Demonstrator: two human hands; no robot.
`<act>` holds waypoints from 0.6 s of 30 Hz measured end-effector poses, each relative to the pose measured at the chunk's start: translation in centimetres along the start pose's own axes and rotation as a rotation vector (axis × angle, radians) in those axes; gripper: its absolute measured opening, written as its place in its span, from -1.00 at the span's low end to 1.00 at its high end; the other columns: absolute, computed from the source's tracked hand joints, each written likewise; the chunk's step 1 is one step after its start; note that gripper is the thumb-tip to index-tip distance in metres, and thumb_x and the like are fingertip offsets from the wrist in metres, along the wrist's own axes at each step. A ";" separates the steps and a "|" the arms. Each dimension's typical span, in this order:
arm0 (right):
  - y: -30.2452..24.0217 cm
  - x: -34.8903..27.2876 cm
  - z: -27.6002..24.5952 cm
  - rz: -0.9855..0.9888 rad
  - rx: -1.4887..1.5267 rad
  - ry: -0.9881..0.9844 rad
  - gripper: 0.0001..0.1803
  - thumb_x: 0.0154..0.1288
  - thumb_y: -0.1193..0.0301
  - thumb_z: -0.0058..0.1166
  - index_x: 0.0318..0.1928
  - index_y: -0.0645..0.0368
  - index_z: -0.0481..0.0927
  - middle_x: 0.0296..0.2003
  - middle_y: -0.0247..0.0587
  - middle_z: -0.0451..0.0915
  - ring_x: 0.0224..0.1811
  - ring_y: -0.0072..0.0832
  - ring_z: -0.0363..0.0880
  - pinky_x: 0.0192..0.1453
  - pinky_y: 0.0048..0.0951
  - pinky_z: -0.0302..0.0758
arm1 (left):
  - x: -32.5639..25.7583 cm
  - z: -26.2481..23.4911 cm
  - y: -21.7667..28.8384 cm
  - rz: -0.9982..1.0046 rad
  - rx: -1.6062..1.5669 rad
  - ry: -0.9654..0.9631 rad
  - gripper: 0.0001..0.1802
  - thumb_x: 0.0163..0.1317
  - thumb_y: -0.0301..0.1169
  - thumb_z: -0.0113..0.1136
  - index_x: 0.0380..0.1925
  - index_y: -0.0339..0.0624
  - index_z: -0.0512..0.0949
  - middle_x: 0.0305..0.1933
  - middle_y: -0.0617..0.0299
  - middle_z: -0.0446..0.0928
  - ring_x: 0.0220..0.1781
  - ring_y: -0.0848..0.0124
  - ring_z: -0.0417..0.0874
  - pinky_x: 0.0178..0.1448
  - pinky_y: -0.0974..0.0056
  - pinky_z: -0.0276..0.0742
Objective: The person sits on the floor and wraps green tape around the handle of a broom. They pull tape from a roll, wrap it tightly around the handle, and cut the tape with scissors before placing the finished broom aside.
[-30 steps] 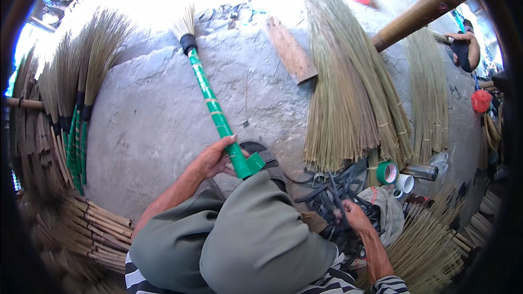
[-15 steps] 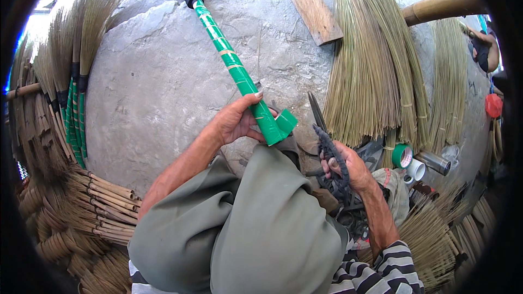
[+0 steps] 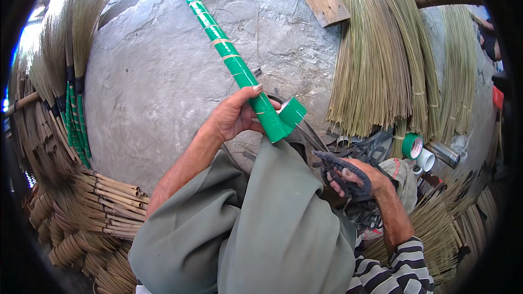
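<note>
**Scissor blades closing in beside the taped broom handle**

We are looking left to right. Beyond our left fingers, a bundle of finished brooms (image 3: pixel 71 76) is leaning at the far left, with a stack of bamboo canes (image 3: pixel 111 207) lying below it; we are counting neither exactly, since they overlap.

Our left hand (image 3: pixel 231 117) is clenching its fingers around the one green-taped broom handle (image 3: pixel 239 71), near its cut end, which is pointing toward our knee. A flap of green tape (image 3: pixel 292 111) is hanging loose just right of those fingers.

Our right hand (image 3: pixel 357 177) is wrapping its fingers through the dark handles of one pair of scissors (image 3: pixel 327 155), the blades reaching toward the tape flap.

We are judging the risks: the blades are working close to our left fingertips and could nick them; a loose grip could let the handle roll.

Right of our right fingers, two tape rolls (image 3: pixel 418 152) are sitting together, and two large sheaves of grass (image 3: pixel 376 60) are lying beyond.
</note>
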State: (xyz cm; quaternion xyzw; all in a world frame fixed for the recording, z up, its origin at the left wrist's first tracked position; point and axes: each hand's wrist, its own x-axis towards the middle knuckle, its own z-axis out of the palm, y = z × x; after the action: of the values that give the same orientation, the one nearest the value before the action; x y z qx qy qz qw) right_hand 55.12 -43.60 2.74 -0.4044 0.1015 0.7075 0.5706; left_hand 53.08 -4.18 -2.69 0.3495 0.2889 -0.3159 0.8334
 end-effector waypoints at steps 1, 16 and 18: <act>0.4 -0.6 -0.2 0.015 0.022 0.023 0.00 0.29 -0.20 0.51 0.42 0.32 0.47 -0.05 -0.20 0.66 -0.19 -0.42 0.76 -0.20 -0.39 0.79 | 0.1 0.0 0.0 0.001 -0.002 -0.008 -0.48 0.56 0.11 0.18 0.11 -0.13 0.58 0.22 -0.14 0.74 0.19 0.02 0.83 0.20 -0.30 0.79; 1.0 2.8 -1.0 -0.002 0.024 -0.062 -0.39 0.60 -0.09 0.22 0.15 0.29 0.59 -0.35 -0.26 0.62 -0.37 -0.51 0.68 -0.27 -0.47 0.66 | 0.2 -0.1 -0.3 0.016 -0.008 -0.006 -0.48 0.56 0.10 0.18 0.09 -0.16 0.57 0.18 -0.19 0.74 0.17 -0.04 0.83 0.22 -0.34 0.77; 0.7 3.0 -0.4 -0.063 0.080 -0.046 -0.41 0.63 -0.09 0.18 0.11 0.29 0.59 -0.40 -0.29 0.59 -0.40 -0.53 0.64 -0.31 -0.50 0.63 | 0.3 -0.1 -0.4 0.019 -0.015 -0.016 -0.48 0.56 0.10 0.18 0.09 -0.15 0.56 0.18 -0.22 0.74 0.17 -0.05 0.83 0.20 -0.34 0.78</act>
State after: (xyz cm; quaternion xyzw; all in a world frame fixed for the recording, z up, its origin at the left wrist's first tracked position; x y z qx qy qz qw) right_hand 54.57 -41.92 0.21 -0.3679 0.1037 0.6939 0.6102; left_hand 52.93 -4.41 -3.09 0.3434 0.2812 -0.3084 0.8414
